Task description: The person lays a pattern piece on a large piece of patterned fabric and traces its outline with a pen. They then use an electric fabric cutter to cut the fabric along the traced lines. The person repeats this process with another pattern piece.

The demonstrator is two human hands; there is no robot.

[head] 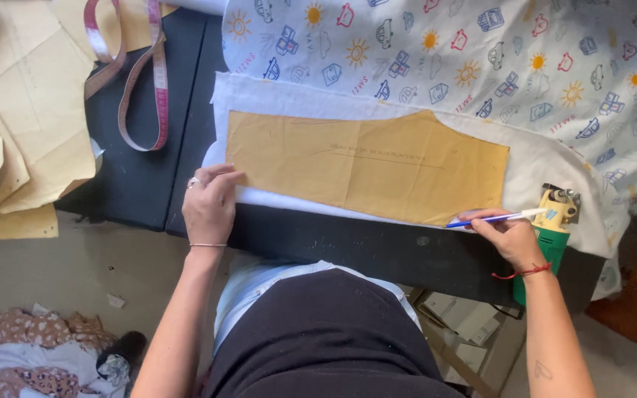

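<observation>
Brown paper pattern (366,166) lies flat on white cloth (540,166). Left hand (209,206), open, pins its 9 o'clock end. Right hand (509,236) grips pen (492,218) at 4 o'clock edge: tracing step. Next stroke needs the paper held steady.

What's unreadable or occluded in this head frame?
- Pen tip: head view, hidden by the right hand.
- Pencilled writing on the brown paper pattern: too faint and small.
- Green-and-yellow cutting tool: lower body behind the right wrist.
- Measuring tape: cut off by the top edge.
- Left hand palm: faces down on the pattern's corner.
</observation>
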